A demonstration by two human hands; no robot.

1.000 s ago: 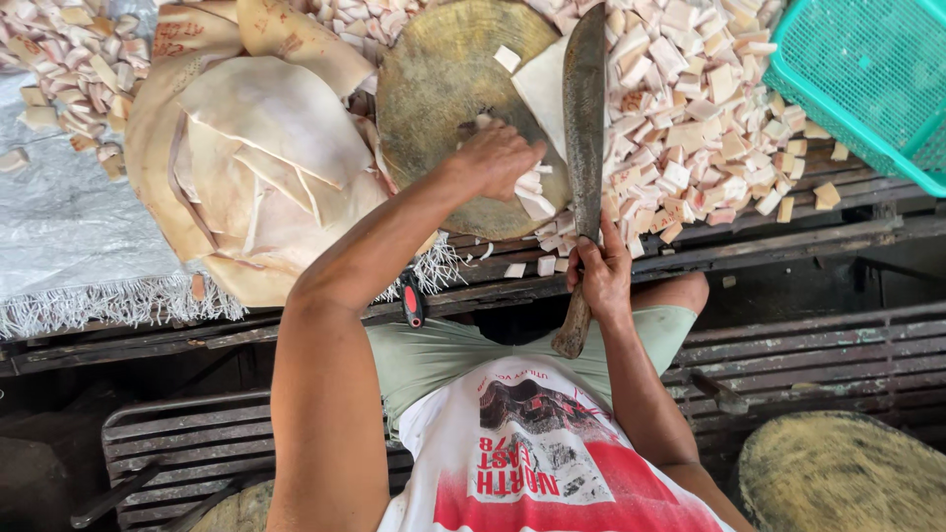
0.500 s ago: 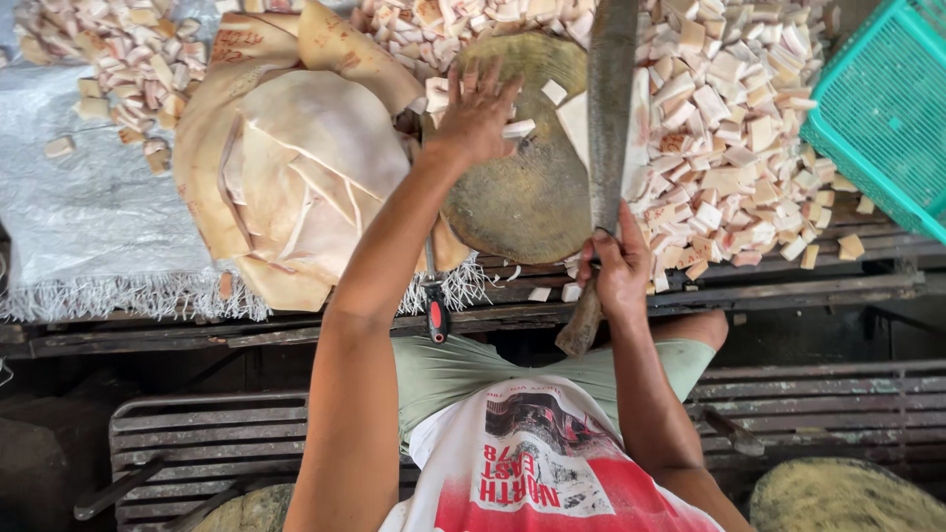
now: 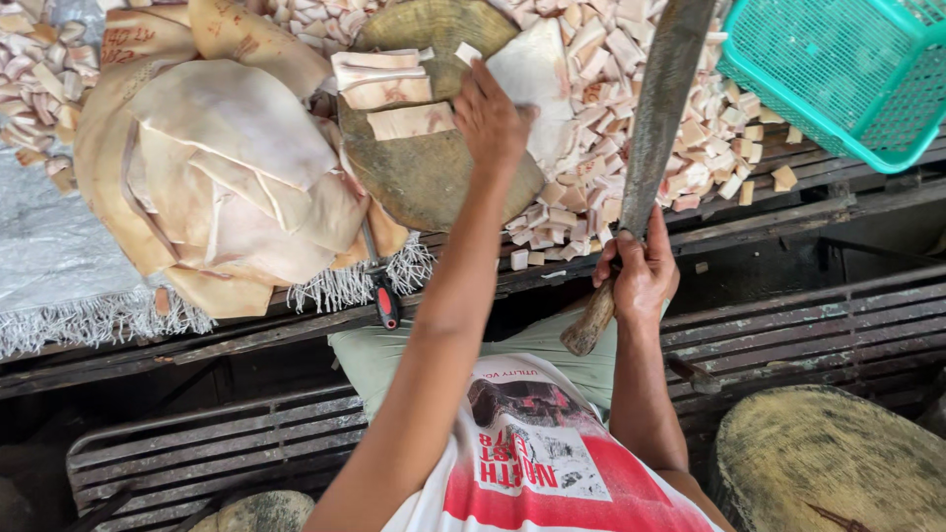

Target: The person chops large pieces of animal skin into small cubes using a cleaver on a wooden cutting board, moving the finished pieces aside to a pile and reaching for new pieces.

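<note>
- nearest the camera i saw the person's printed red and white shirt (image 3: 552, 473) and pale green shorts (image 3: 552, 345).
- the right hand (image 3: 639, 276) was wrapped tight around the wooden handle (image 3: 589, 322) of a long cleaver (image 3: 662, 108), whose blade pointed away over the table edge.
- a red-handled tool (image 3: 384, 300) lay at the edge of the slatted table (image 3: 788, 212), beside a fringed cloth (image 3: 99, 320).
- the left hand (image 3: 490, 118) was stretched out over the round wooden chopping block (image 3: 424, 177), fingers curled narrow at the end of a strip of pork skin (image 3: 412, 120); i couldn't tell how firmly it gripped.
- two more strips (image 3: 379, 81) lay on the block just beyond it.
- left of the block sat a heap of large pale skin sheets (image 3: 227, 167).
- right of the block, under the blade, spread a pile of cut cubes (image 3: 631, 89).
- a teal plastic basket (image 3: 838, 69) stood at the far right.
</note>
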